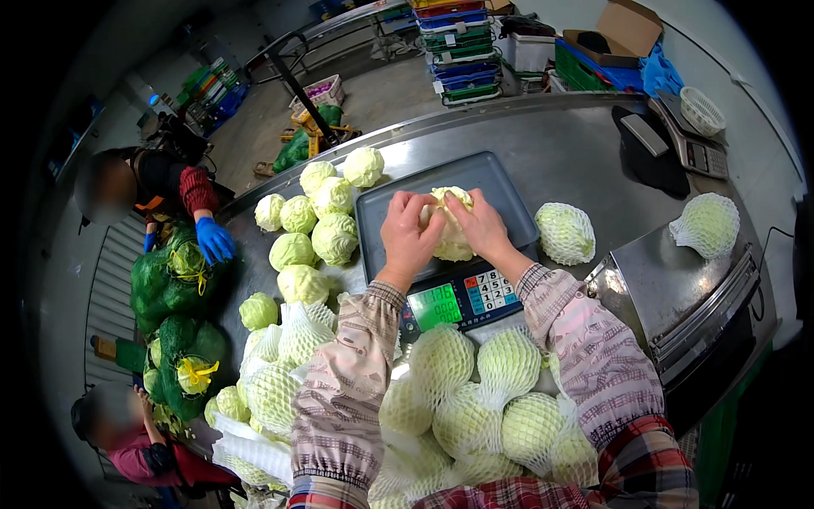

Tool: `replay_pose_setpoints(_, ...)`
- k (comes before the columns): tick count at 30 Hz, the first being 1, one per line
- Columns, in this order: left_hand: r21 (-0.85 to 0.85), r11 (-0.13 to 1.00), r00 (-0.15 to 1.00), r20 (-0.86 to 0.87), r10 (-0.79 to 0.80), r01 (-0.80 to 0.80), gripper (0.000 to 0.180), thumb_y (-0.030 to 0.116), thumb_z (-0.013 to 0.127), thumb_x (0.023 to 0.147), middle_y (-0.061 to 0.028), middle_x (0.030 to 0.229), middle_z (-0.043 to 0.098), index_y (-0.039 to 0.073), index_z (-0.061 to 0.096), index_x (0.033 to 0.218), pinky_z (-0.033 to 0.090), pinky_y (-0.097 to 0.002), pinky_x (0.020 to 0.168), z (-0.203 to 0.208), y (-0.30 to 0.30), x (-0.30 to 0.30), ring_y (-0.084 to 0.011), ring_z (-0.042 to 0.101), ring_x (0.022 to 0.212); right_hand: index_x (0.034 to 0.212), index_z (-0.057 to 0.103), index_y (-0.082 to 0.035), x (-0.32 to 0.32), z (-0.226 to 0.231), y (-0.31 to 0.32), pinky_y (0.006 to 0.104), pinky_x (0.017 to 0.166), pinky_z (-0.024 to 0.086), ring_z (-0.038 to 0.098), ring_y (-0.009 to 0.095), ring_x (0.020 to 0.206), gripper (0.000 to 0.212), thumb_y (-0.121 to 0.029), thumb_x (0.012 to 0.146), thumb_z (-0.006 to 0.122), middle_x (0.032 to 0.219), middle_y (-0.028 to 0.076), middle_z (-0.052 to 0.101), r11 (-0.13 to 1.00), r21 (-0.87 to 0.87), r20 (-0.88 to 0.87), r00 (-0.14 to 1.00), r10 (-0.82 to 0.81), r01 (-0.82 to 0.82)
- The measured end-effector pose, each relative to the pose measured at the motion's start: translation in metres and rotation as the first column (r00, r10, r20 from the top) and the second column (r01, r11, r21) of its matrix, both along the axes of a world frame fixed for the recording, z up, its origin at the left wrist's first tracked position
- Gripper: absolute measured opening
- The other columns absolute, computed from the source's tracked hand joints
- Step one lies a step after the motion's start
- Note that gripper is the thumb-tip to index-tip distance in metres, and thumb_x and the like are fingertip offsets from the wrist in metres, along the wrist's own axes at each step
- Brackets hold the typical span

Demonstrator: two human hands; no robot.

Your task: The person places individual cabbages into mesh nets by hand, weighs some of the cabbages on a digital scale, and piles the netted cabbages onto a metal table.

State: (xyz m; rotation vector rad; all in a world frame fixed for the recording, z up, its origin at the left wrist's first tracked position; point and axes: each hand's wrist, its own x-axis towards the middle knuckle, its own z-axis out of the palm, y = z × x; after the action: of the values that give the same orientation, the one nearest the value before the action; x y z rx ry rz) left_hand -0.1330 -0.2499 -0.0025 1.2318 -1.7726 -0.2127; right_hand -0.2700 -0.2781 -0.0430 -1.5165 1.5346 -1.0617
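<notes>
- We see the pale cabbage (453,244) on the scale's grey tray (504,182), bare of netting.
- We judge it moderately heavy for its size, firm at the core, with outer leaves that could tear or bruise under fingertips; a damp surface might slip, though we cannot tell whether it is wet.
- We would cup it low on both sides with spread palms, rather than pull at a leaf edge.
- Our left hand (409,237) grasps its left side, fingers curled over the top; our right hand (483,227) grasps the right side.
- Just right of the tray sits a netted cabbage (566,233); its foam sleeve likely cushions it and improves grip.
- Left of the tray we see bare cabbages (334,238) clustered on the metal table (585,161).
</notes>
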Motion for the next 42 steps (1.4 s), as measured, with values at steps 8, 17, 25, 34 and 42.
replay_pose_setpoints(8,-0.361,0.927,0.982,0.114,0.148,-0.098,0.014,0.012,0.067,0.074,-0.0067,0.080,0.054,0.007,0.061,0.085,0.045,-0.0323,0.058,-0.017,-0.016,-0.012,-0.0241,0.054,0.072,0.103,0.052,-0.001,-0.002,0.002,-0.010,0.0425,0.079,0.047,0.061,0.038,0.093,0.066,-0.064,0.084,0.043,0.096,0.024,0.063,0.998,0.054,-0.059,0.998,-0.007,0.011)
replay_pose_setpoints(17,-0.439,0.892,0.964,0.267,0.018,0.105,0.013,0.011,0.068,0.067,-0.0079,0.077,0.054,0.007,0.058,0.073,0.047,-0.0354,0.058,0.008,-0.014,-0.016,-0.0252,0.055,0.072,0.097,0.060,0.005,-0.001,-0.031,-0.034,0.0411,0.077,0.046,0.061,0.038,0.088,0.066,-0.058,0.085,0.047,0.090,0.025,0.064,0.999,0.015,0.167,0.986,0.030,-0.033)
replay_pose_setpoints(25,-0.405,0.910,0.925,0.373,0.074,0.091,0.011,0.017,0.061,0.066,-0.0069,0.071,0.048,0.010,0.055,0.071,0.044,-0.0361,0.058,0.018,-0.012,0.006,-0.0249,0.052,0.070,0.096,0.062,0.003,0.017,-0.036,-0.038,0.0284,0.067,0.045,0.053,0.011,0.074,0.045,-0.040,0.094,0.047,0.081,0.007,0.063,0.981,-0.103,0.327,0.926,0.188,-0.162)
replay_pose_setpoints(34,-0.406,0.914,0.953,0.269,0.135,-0.015,0.014,0.017,0.063,0.066,-0.0046,0.066,0.049,0.009,0.051,0.065,0.044,-0.0356,0.051,0.012,-0.018,-0.003,-0.0237,0.054,0.063,0.093,0.064,0.003,0.014,-0.038,-0.040,0.0286,0.064,0.043,0.050,0.011,0.071,0.048,-0.041,0.095,0.046,0.077,0.002,0.060,0.979,-0.078,0.478,0.855,0.202,-0.188)
replay_pose_setpoints(42,-0.426,0.902,0.967,0.191,0.168,-0.072,0.016,0.018,0.066,0.073,-0.0027,0.061,0.048,0.010,0.054,0.065,0.042,-0.0338,0.048,0.013,-0.027,0.001,-0.0207,0.053,0.060,0.090,0.061,0.006,0.016,-0.032,-0.039,0.0312,0.061,0.041,0.048,0.012,0.068,0.055,-0.044,0.096,0.041,0.072,0.006,0.058,0.986,-0.041,0.337,0.926,0.167,-0.163)
